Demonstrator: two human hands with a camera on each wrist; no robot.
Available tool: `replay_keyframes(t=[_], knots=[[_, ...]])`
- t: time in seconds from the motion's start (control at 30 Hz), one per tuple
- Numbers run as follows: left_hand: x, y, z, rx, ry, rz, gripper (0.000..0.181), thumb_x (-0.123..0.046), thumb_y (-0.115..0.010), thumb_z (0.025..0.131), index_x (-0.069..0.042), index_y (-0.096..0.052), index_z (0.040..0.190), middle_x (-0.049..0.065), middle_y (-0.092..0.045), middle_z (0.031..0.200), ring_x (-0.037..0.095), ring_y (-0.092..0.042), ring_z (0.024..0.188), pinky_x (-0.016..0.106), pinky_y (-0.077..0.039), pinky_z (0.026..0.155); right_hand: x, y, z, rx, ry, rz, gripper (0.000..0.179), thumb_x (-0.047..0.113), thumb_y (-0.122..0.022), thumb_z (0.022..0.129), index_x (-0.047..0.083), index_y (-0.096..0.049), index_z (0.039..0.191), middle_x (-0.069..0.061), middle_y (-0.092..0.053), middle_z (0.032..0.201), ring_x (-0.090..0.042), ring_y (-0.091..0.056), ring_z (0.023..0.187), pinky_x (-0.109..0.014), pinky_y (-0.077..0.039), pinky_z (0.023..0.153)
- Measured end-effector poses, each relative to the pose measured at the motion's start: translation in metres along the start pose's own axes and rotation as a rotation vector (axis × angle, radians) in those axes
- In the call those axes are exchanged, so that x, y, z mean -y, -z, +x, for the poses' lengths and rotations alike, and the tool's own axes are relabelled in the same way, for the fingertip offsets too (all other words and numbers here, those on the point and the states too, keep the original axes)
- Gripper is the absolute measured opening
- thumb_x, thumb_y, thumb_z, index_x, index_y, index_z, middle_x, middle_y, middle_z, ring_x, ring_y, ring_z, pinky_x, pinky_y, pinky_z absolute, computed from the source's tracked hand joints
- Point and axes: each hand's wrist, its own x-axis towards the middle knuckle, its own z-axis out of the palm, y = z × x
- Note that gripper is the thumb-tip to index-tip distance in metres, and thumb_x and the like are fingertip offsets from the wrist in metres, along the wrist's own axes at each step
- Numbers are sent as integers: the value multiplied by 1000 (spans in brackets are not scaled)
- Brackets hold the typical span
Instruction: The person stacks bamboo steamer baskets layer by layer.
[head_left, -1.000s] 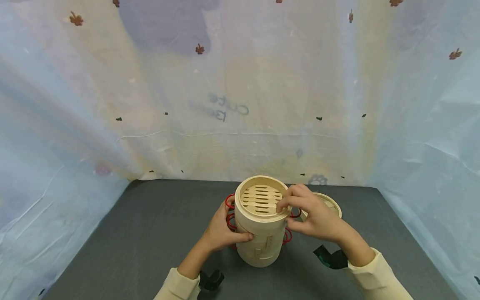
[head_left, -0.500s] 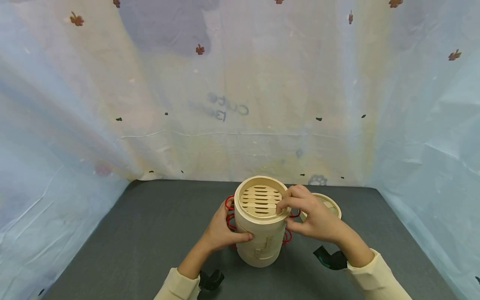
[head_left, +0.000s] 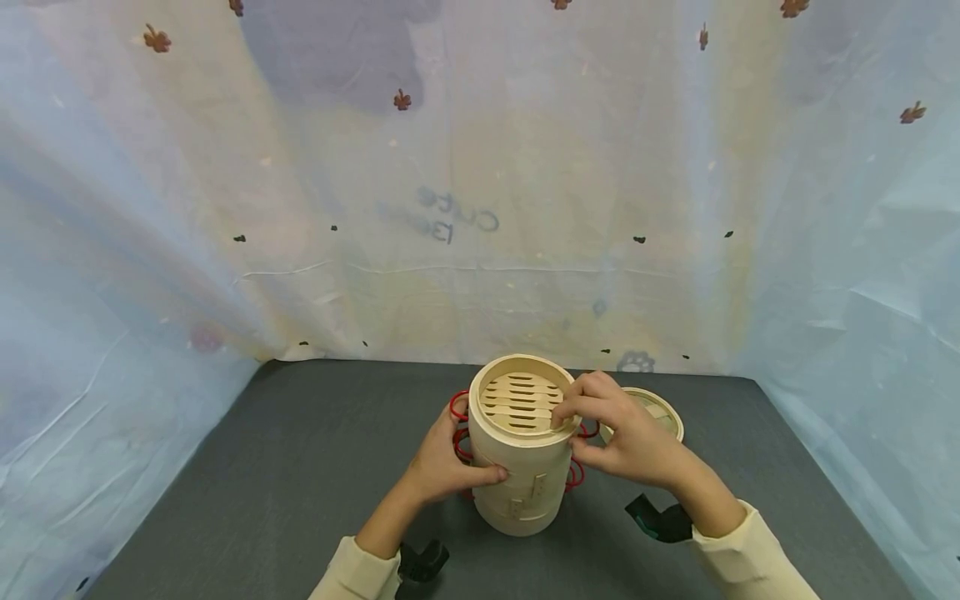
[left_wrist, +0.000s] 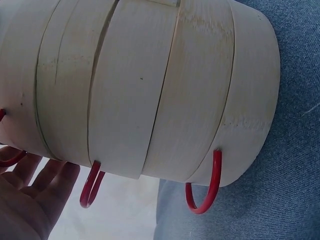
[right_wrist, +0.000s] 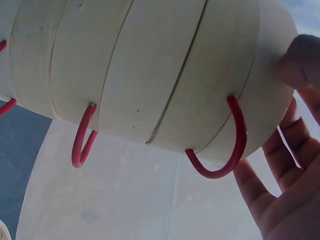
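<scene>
A stack of pale bamboo steamer baskets (head_left: pixel 517 492) stands upright on the dark table, its slatted top tier uncovered. Red loop handles (left_wrist: pixel 205 195) stick out from its sides. My left hand (head_left: pixel 442 457) grips the stack's left side, thumb across the front and fingers around behind; in the left wrist view the fingers lie by the handles. My right hand (head_left: pixel 626 433) pinches the top tier's rim at the right, fingers over the edge and inside, thumb outside. The right wrist view shows that hand (right_wrist: pixel 295 195) at the rim beside a red handle (right_wrist: pixel 235 145).
Behind my right hand, the round bamboo lid (head_left: pixel 663 410) lies on the dark grey table (head_left: pixel 315 467). A pale patterned curtain (head_left: pixel 480 167) hangs along the table's back and sides. Black straps (head_left: pixel 658 518) sit around both wrists.
</scene>
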Motion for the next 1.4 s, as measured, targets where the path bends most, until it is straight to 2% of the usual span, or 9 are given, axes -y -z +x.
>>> replay_keyframes(t=[0.53,0.7,0.77,0.9,1.03,1.1,1.23,1.4], knots=[[1,0,0,4,15,-20,91,-19,-89,65,-27,-41,142,8,-46,137,29,-54,120,29,-55,82,0,2,-2,-13,13,21,39,-5,-67,72,24,-66,98,9,-54,96,-5,-38,89,-24,-33,75],[3,0,1,1,30,-20,92,-14,-89,64,-23,-41,142,9,-45,137,31,-55,119,29,-56,78,0,11,-7,-29,-55,47,39,-3,-71,73,19,-67,106,8,-57,107,-9,-45,102,-28,-38,85],[-5,0,0,5,31,-19,92,-11,-88,64,-17,-41,143,12,-46,136,33,-55,118,30,-56,76,0,16,-10,-40,-84,33,43,-2,-72,73,19,-67,110,8,-58,110,-9,-47,107,-29,-40,88],[-11,1,0,14,41,-12,90,-8,-87,65,-11,-41,142,15,-45,136,35,-55,118,29,-56,75,0,25,-16,-56,-112,-3,47,0,-74,72,20,-66,113,8,-59,113,-9,-49,110,-29,-42,90],[-2,0,1,12,38,-8,93,-7,-87,64,-13,-39,144,15,-44,138,36,-55,118,28,-56,74,-1,32,-20,-76,-137,-14,51,2,-78,71,22,-64,116,6,-59,116,-8,-50,111,-27,-44,89],[4,-1,1,10,33,-4,95,-9,-88,64,-17,-39,144,13,-44,138,34,-55,118,27,-56,74,-2,35,-22,-91,-145,-17,54,2,-79,70,23,-63,118,6,-60,116,-7,-51,110,-25,-45,86],[6,0,1,10,27,-20,94,-14,-89,64,-23,-40,143,9,-45,137,31,-56,117,27,-56,73,-3,40,-26,-122,-177,-53,56,4,-80,68,23,-63,118,6,-61,117,-6,-51,112,-21,-43,86],[4,2,1,-12,20,-41,93,-22,-87,67,-25,-37,145,8,-46,136,29,-54,118,32,-56,80,-9,42,-35,-131,-228,-147,57,8,-83,68,26,-63,118,7,-62,117,-6,-52,112,-24,-41,91]])
